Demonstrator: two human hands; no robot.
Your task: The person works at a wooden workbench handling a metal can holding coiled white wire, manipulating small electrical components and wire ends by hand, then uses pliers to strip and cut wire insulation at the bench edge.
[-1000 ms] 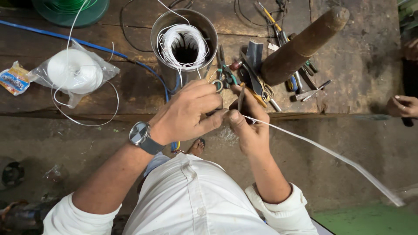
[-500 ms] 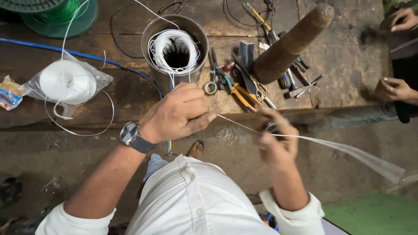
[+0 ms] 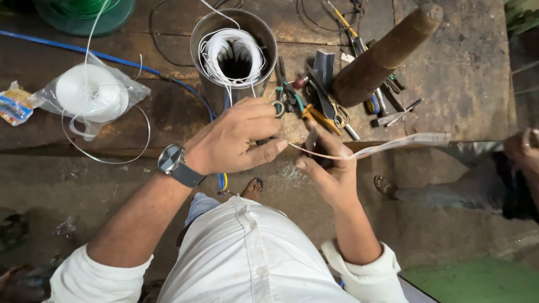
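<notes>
From the head camera, your left hand (image 3: 241, 137) is curled into a loose fist just in front of the metal can (image 3: 234, 53), fingers folded in and thumb pressed forward, pinching the near end of a thin white strip (image 3: 387, 147). A watch (image 3: 173, 160) sits on that wrist. Your right hand (image 3: 328, 168) is just beside it, fingers bent around the same strip, which passes over the fingers and runs off to the right above the lower floor, widening as it goes. The two hands are near but not touching.

Inside the can lies a coil of white cord (image 3: 233, 53), with one strand dropping toward your left hand. Right of the can, on the worn wooden bench (image 3: 168, 112), lies a heap of tools (image 3: 325, 104): pliers, scissors and cutters, beside a thick brown cylinder (image 3: 384, 53) lying tilted. To the left sits a roll of white tape in a clear bag (image 3: 90, 92). At the right edge, another person's hand (image 3: 522, 148) shows near the strip's far end.
</notes>
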